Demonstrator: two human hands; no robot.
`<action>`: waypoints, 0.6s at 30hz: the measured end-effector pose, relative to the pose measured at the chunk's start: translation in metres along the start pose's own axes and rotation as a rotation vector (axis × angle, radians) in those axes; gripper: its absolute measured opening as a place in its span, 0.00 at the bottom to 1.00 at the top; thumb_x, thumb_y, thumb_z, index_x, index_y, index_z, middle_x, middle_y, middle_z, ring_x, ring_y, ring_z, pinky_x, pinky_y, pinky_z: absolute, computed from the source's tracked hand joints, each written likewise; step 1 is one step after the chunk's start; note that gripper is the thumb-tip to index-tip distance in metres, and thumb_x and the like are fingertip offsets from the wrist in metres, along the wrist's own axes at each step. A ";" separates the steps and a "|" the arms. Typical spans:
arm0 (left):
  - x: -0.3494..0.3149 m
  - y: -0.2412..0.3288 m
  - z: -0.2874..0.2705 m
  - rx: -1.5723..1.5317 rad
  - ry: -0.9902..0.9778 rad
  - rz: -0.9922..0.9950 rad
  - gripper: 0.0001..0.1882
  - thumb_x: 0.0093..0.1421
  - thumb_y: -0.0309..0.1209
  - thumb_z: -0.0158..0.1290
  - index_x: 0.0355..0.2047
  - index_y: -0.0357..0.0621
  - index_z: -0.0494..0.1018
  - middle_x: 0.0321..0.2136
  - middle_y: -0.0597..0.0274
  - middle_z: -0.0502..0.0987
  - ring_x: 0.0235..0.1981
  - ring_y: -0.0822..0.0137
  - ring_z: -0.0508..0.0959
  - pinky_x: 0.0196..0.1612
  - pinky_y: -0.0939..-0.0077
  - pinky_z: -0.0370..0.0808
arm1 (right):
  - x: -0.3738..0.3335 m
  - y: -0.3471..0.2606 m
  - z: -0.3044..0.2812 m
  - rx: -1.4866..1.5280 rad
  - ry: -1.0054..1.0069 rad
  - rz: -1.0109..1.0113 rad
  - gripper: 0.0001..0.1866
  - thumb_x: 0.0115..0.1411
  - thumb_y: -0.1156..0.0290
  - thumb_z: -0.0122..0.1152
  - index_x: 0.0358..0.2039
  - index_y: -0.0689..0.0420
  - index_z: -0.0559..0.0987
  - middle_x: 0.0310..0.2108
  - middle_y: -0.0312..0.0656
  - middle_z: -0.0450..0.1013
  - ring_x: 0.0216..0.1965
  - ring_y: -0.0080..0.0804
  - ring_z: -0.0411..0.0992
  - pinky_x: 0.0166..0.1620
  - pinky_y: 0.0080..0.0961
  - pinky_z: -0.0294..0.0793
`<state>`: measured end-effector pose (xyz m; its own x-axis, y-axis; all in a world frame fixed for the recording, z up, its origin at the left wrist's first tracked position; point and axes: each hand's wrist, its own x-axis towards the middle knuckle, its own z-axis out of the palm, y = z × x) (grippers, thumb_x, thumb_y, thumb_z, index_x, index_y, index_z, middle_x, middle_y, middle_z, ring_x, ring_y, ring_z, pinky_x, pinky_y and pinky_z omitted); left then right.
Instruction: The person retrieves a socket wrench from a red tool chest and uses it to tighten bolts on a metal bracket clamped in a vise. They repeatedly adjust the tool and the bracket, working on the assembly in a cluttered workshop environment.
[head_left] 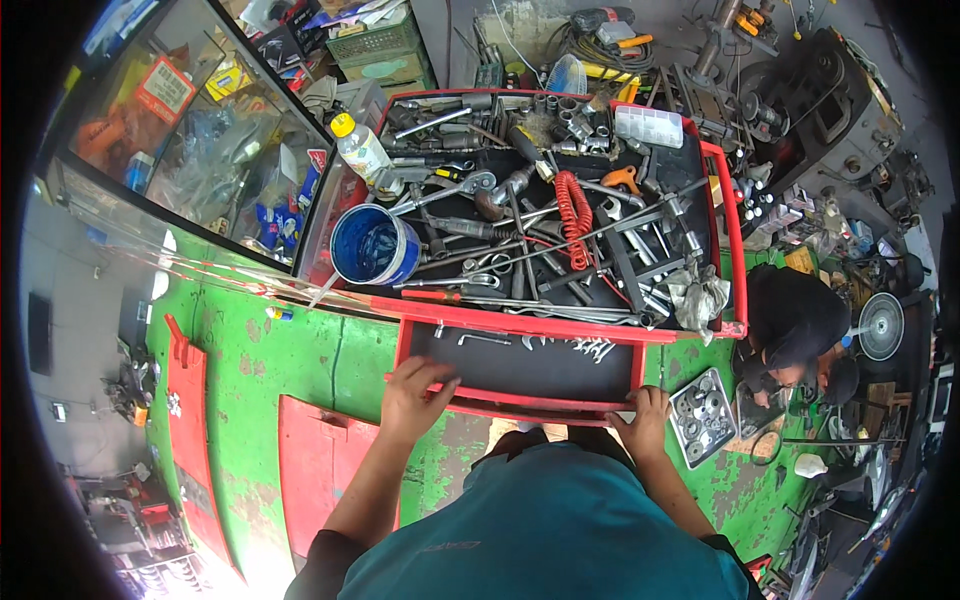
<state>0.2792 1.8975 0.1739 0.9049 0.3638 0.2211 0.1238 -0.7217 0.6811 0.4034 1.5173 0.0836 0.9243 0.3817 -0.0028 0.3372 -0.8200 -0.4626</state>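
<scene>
In front of me a red drawer (530, 410) with a dark lining is pulled out below the top of a red tool cabinet (480, 312). Toward its back lie several wrenches (590, 347) and a thin bent metal tool (484, 341). My left hand (418, 398) is over the drawer's front left corner, fingers and thumb apart, holding nothing that shows. At the front right corner, my right hand (645, 420) grips the drawer's edge, its thumb on the front side.
The cabinet top is heaped with wrenches, sockets and a red coiled hose (574, 220). A blue bucket (375, 245) and a yellow-capped bottle (358, 150) stand at its left. At right, a person (797, 318) crouches by a metal tray of parts (703, 418). Red panels (325, 470) lie left.
</scene>
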 end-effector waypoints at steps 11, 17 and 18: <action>0.155 0.065 -0.014 0.619 -0.309 0.021 0.16 0.58 0.29 0.60 0.44 0.46 0.66 0.32 0.51 0.82 0.35 0.46 0.83 0.34 0.51 0.77 | 0.007 0.037 -0.010 0.151 0.114 -0.078 0.26 0.46 0.68 0.75 0.45 0.56 0.73 0.45 0.46 0.70 0.51 0.49 0.65 0.56 0.46 0.59; 0.169 0.064 -0.021 0.679 -0.424 0.340 0.22 0.53 0.30 0.61 0.48 0.46 0.68 0.28 0.52 0.80 0.30 0.49 0.82 0.32 0.54 0.78 | -0.024 0.077 -0.012 0.175 0.164 0.087 0.28 0.50 0.69 0.73 0.51 0.57 0.72 0.44 0.44 0.70 0.52 0.48 0.66 0.57 0.46 0.59; 0.168 0.067 -0.024 0.635 -0.376 0.349 0.22 0.53 0.30 0.61 0.48 0.46 0.68 0.28 0.51 0.80 0.30 0.49 0.82 0.33 0.54 0.78 | -0.029 0.082 -0.012 0.191 0.180 0.107 0.28 0.50 0.69 0.73 0.51 0.57 0.72 0.44 0.44 0.70 0.52 0.48 0.66 0.57 0.46 0.59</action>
<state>0.4298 1.9242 0.2730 0.9962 -0.0845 0.0212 -0.0857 -0.9942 0.0656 0.4060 1.4342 0.0562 0.9754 0.2017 0.0889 0.2122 -0.7497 -0.6268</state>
